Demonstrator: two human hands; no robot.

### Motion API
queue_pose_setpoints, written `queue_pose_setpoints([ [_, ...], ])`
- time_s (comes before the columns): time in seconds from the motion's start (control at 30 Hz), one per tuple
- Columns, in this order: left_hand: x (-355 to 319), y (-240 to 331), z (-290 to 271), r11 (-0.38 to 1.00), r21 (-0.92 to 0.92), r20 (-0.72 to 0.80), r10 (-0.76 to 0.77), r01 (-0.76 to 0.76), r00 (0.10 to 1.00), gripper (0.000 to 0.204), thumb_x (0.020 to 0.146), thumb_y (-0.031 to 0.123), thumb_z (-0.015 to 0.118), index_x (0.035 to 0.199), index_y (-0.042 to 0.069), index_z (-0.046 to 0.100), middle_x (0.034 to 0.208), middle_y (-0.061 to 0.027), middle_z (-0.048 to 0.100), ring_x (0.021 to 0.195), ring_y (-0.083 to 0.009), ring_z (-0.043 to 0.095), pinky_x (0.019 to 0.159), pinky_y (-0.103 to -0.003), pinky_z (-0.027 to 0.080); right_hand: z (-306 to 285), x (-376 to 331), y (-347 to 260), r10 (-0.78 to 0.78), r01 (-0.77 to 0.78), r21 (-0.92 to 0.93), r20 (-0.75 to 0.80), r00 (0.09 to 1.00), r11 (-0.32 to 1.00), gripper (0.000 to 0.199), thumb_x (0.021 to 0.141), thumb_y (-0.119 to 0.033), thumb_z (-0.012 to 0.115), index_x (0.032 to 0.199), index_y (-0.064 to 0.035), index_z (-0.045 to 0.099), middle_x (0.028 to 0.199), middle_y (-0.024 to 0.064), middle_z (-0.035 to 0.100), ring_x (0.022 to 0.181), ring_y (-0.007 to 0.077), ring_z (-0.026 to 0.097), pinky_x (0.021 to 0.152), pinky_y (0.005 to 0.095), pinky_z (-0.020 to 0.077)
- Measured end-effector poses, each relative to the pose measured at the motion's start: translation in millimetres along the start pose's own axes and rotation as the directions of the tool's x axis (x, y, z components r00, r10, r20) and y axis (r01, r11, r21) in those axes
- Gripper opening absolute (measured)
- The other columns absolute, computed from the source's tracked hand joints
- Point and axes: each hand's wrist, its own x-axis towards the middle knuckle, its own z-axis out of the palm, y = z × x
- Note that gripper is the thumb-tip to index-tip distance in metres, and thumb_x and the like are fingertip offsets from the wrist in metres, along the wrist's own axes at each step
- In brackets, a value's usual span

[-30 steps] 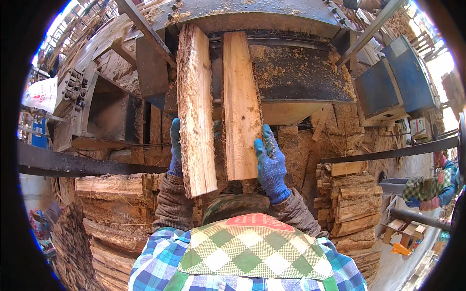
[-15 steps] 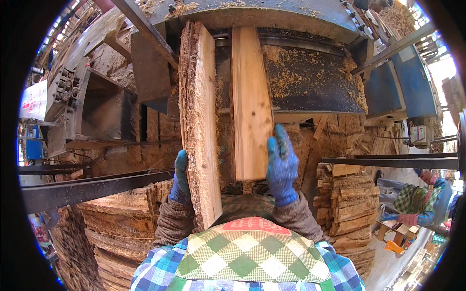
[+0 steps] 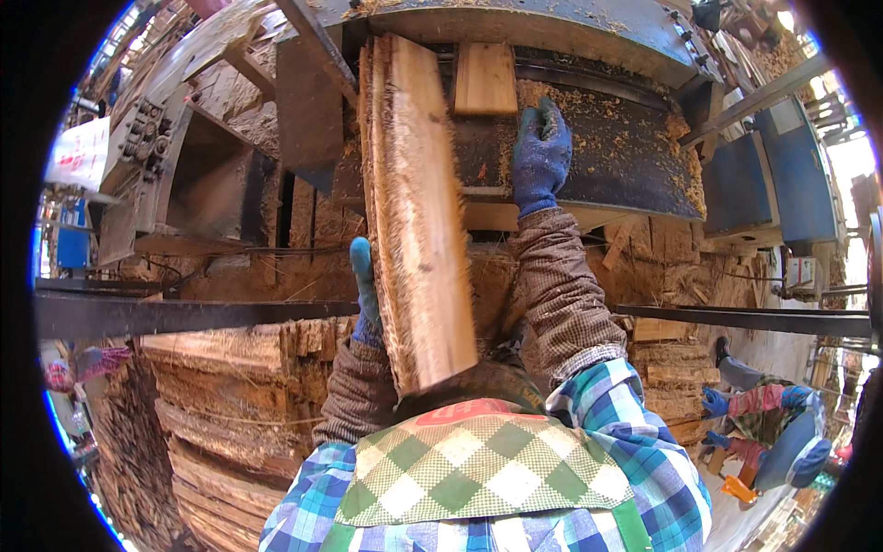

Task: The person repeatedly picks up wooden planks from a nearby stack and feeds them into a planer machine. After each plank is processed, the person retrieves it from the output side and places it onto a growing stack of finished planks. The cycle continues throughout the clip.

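Note:
My left hand [image 3: 366, 294], in a blue knit glove with teal coating, grips a stack of rough, bark-edged wooden boards [image 3: 425, 230] from the left side. Its thumb stands up along the edge, and the other fingers are hidden behind the wood. The far end of the stack rests over the dark machine bed [image 3: 607, 156]. My right hand [image 3: 543, 156] is over that bed with its fingers curled and nothing visible in them. Ahead and to its left, a smooth plank [image 3: 486, 81] lies mostly under the machine's front beam, with only its near end showing.
Sawdust covers the bed beneath a blue metal housing [image 3: 515, 23]. Dark metal bars [image 3: 202, 319] run along both sides. Piled boards [image 3: 216, 396] stand at left, more [image 3: 676, 368] at right. A co-worker in blue gloves [image 3: 715, 402] bends at far right.
The smooth plank has slid forward, most of it now under the beam. My right hand has reached forward beside it. The stack at my left has tilted and shifted right.

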Motion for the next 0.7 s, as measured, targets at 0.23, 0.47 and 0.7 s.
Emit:
queue_pose_setpoints([
  [0.23,-14,-23,11,0.977,-0.136,0.226,-0.131,0.165,0.965,0.078,0.099,0.062,0.058,0.155,0.009,0.045,0.151,-0.0170,0.054,0.131,-0.0339,0.060,0.109,-0.054,0.051,-130,-109,5,0.071,-0.405,0.339,0.686,0.724,0.849,0.064,0.101,-0.023,0.069,0.155,-0.0004,0.043,0.154,0.0176,0.051,0.140,0.0261,0.050,0.120,0.0394,0.0377],
  [0.47,-8,-71,22,0.983,-0.096,0.142,-0.143,0.157,0.979,0.090,0.093,0.066,0.063,0.161,0.013,0.035,0.160,-0.0220,0.040,0.142,-0.0420,0.047,0.118,-0.062,0.038,-238,-188,48,0.301,-0.637,0.476,0.605,0.737,0.606,0.055,0.103,-0.007,0.065,0.154,0.0010,0.046,0.154,0.0115,0.052,0.139,0.0178,0.048,0.117,0.0332,0.0393],
  [0.7,-11,-80,18,0.975,-0.049,0.099,-0.210,0.216,0.973,0.107,0.085,0.069,0.073,0.163,0.012,0.026,0.161,-0.0310,0.032,0.141,-0.0502,0.043,0.115,-0.069,0.038,-356,-150,93,0.489,-0.480,0.369,0.076,0.869,0.796,0.050,0.105,-0.017,0.065,0.150,0.0001,0.051,0.146,0.0110,0.058,0.129,0.0198,0.056,0.112,0.0342,0.0459],
])
